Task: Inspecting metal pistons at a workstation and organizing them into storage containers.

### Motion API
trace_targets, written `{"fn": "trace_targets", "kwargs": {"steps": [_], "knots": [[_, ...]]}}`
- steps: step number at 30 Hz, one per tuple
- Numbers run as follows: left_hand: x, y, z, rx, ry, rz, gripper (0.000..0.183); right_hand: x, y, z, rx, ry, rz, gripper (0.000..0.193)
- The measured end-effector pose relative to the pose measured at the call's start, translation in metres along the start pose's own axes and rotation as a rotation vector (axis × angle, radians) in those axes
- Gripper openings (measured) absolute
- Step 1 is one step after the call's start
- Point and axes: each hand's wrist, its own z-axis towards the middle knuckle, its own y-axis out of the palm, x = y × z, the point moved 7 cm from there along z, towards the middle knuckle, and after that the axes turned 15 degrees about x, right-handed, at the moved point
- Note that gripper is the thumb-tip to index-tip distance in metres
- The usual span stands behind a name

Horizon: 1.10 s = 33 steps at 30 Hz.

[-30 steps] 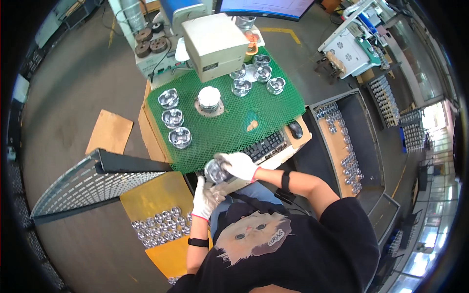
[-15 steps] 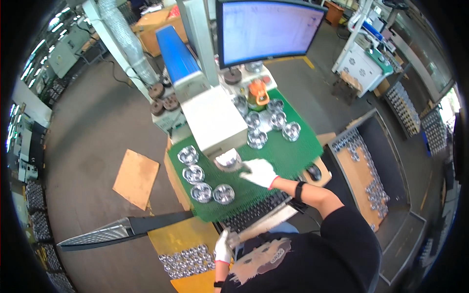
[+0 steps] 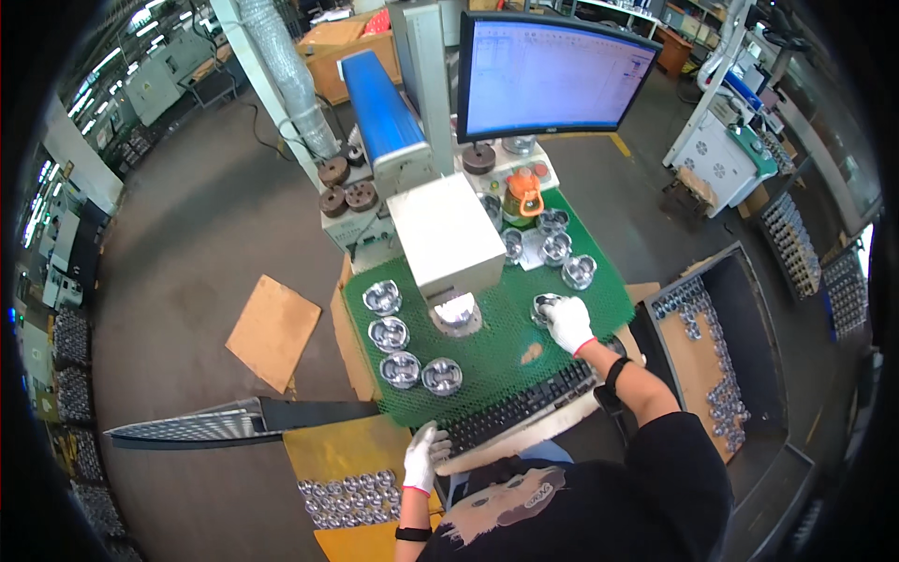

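Note:
My right hand (image 3: 568,325), in a white glove, has its fingers closed around a silver engine piston (image 3: 542,307) at the right part of the green mat (image 3: 496,370). My left hand (image 3: 423,457), also gloved, is by the left end of the black keyboard (image 3: 515,412), fingers apart, with nothing visible in it. Another piston (image 3: 456,316) sits beneath the white box-shaped housing (image 3: 445,234) of a machine with a blue top (image 3: 379,108). Several pistons (image 3: 401,369) stand along the mat's left side; more (image 3: 555,248) are grouped at the back right.
An orange-lidded bottle (image 3: 523,194) stands behind the right group, below a monitor (image 3: 557,80). To the right is a deep grey bin (image 3: 763,347) with rows of pistons on cardboard. Lower left, pistons cover a yellow board (image 3: 328,440). A cardboard sheet (image 3: 273,332) lies on the floor.
My right hand has left the piston under the housing and moved right, taking hold of another from the right group. A greyish object at my left hand no longer shows. The view has shifted.

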Motion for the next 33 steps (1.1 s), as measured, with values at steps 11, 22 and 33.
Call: {"fn": "trace_targets", "kwargs": {"steps": [11,22,33], "knots": [[-0.043,-0.002,-0.016,-0.178,0.012,0.143,0.062,-0.136,0.02,-0.133,-0.36,1.507,1.7,0.043],[0.093,0.029,-0.11,-0.008,0.605,-0.364,0.067,-0.273,-0.056,-0.038,-0.628,1.442,2.277,0.038],[0.072,0.025,-0.114,0.03,0.555,-0.103,0.042,-0.261,-0.037,-0.037,-0.733,1.179,1.804,0.049]]}}
